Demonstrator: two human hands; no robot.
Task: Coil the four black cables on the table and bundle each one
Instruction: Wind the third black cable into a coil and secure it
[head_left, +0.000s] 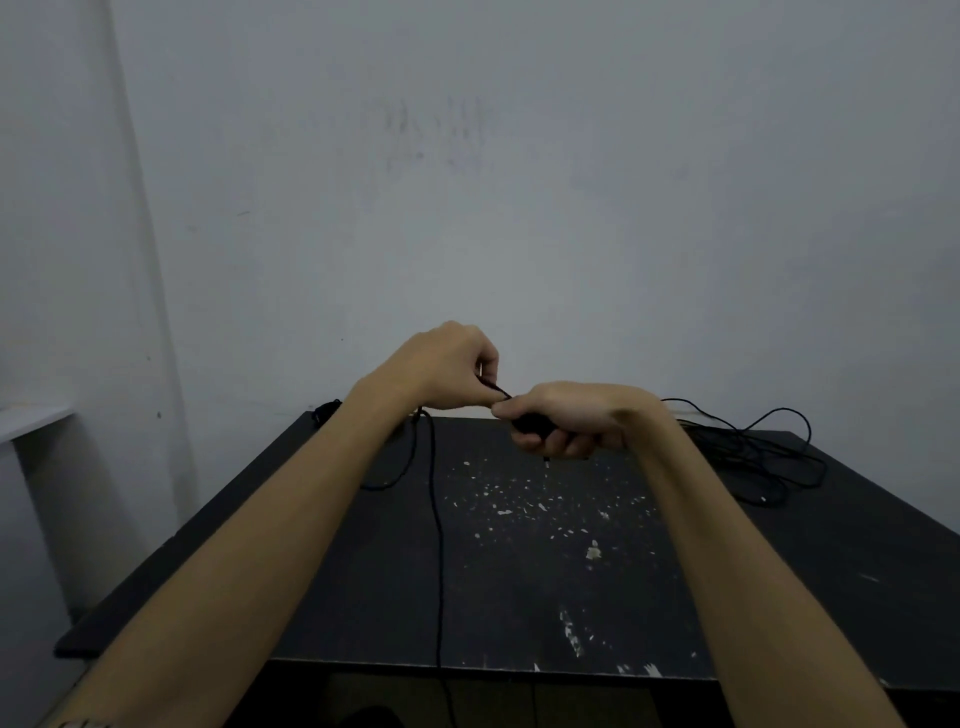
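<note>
- Black cable wound into a small coil (532, 423) sat in the right hand (566, 421), whose fingers curled round it just above the far edge of the counter (519, 571).
- The left hand (452, 371), touching the right at the fingertips, pinched the free strand (496, 388) between thumb and fingers, just left of the coil.
- The step looked to be wrapping the tail round the coil to bind it; each turn would do best pulled snug, with the right hand's grip firm so the loops did not spring open.
- A slack length (435, 519) hung from the hands down over the near edge of the counter; it needed feeding in without snagging.
- A loose tangle of cable (769, 457) lay on the counter right of the coil, uncoiled, and a dark bundle (326, 409) sat at the far-left corner.
</note>
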